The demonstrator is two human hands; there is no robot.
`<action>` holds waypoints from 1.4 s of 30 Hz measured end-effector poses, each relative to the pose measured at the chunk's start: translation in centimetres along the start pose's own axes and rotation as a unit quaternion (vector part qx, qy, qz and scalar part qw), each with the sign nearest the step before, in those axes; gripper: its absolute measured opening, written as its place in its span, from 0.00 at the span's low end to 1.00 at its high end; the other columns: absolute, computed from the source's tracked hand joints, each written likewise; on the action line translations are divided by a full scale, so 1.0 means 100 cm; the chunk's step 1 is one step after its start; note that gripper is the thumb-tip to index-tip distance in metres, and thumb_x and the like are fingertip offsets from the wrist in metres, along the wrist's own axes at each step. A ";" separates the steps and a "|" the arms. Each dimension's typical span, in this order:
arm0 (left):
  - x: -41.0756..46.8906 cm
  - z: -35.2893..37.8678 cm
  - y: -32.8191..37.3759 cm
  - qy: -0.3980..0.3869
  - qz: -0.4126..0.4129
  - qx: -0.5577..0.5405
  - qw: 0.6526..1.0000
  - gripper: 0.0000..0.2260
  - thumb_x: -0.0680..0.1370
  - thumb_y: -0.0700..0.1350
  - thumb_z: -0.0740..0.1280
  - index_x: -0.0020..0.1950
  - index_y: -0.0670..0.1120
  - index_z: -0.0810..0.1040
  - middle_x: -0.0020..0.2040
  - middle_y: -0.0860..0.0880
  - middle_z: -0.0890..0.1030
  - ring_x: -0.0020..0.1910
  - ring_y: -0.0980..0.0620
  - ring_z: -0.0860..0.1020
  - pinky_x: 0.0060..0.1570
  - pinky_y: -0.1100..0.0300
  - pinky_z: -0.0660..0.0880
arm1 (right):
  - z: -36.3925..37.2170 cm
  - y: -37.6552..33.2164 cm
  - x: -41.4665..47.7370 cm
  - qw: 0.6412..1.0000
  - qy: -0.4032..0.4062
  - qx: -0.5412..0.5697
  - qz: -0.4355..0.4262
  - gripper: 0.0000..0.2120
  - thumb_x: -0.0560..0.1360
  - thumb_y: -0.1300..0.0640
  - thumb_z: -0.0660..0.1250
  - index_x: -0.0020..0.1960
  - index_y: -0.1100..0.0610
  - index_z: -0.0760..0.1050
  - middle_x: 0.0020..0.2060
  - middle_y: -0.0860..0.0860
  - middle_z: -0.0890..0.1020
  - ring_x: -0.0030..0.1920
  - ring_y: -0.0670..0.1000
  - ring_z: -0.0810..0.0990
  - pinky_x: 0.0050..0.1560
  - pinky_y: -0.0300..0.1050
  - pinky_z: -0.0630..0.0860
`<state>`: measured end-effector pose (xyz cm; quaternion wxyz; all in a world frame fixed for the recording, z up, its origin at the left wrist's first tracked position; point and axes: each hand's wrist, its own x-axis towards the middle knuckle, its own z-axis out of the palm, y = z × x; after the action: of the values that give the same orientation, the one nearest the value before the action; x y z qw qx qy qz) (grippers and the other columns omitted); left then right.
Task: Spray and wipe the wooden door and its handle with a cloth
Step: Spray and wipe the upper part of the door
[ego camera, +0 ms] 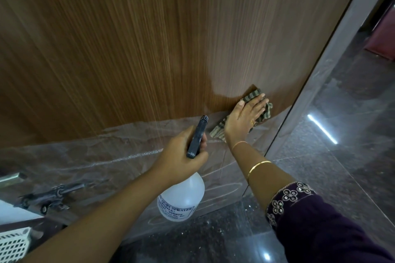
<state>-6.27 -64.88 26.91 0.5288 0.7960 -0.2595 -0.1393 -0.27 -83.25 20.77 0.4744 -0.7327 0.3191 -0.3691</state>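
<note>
Brown wood-grain door fills most of the head view, grain running vertical. Darker wet patch low on the panel, just left of the cloth. Striped cloth, green-brown, lies bunched against the door near its right edge, where the wood meets a band of clear plastic film covering the bottom part. Right hand lies flat on the cloth, fingers straight and spread, palm pressing it to the door; cloth shows above the fingertips, to their right, and below the heel of the hand. Ring on one finger, thin bangle on the forearm, dark embroidered sleeve at the elbow. Left hand grips the spray bottle by its neck, fingers curled round it under the dark trigger head; nozzle points up toward the door, just left of the cloth and apart from it. Bottle body white, translucent, printed label partly legible, hanging below the fist. Dark metal fitting at lower left against the filmed band; cannot tell whether it is the handle. White lattice basket in the bottom left corner. Dark polished stone floor to the right, with light reflections.
</note>
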 end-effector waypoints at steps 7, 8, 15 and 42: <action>0.021 0.020 -0.011 0.020 0.053 0.025 0.998 0.08 0.69 0.42 0.64 0.47 0.49 0.76 0.43 0.45 0.80 0.41 0.45 0.78 0.41 0.56 0.75 | 0.004 0.022 0.005 0.996 0.010 -0.037 -0.075 0.30 0.80 0.45 0.44 0.76 0.52 0.35 0.77 0.54 0.39 0.76 0.56 0.38 0.72 0.63 0.38; 0.024 0.024 -0.015 0.026 0.064 0.022 0.997 0.08 0.69 0.43 0.64 0.46 0.48 0.76 0.43 0.47 0.80 0.40 0.48 0.78 0.41 0.59 0.75 | 0.005 0.027 0.006 0.995 0.013 -0.041 -0.092 0.30 0.79 0.43 0.44 0.75 0.52 0.34 0.77 0.54 0.39 0.76 0.56 0.38 0.72 0.63 0.38; 0.047 0.056 -0.041 0.086 0.133 0.000 0.987 0.06 0.73 0.35 0.66 0.47 0.44 0.77 0.44 0.52 0.81 0.44 0.54 0.80 0.44 0.67 0.76 | 0.013 0.062 0.022 0.967 0.062 -0.055 -0.240 0.32 0.79 0.42 0.44 0.76 0.55 0.38 0.77 0.59 0.43 0.76 0.60 0.39 0.71 0.67 0.36; 0.036 0.096 -0.158 0.179 0.314 0.086 0.929 0.05 0.61 0.46 0.66 0.33 0.46 0.77 0.35 0.49 0.79 0.45 0.42 0.80 0.59 0.37 0.74 | 0.026 0.100 0.046 0.906 0.153 -0.065 -0.389 0.29 0.81 0.41 0.46 0.78 0.47 0.41 0.78 0.51 0.41 0.77 0.55 0.38 0.72 0.64 0.34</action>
<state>-3.83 -69.42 8.79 0.5131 0.7278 -0.4080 0.2013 3.16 -89.28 11.83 0.1900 -0.7624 0.1009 -0.6102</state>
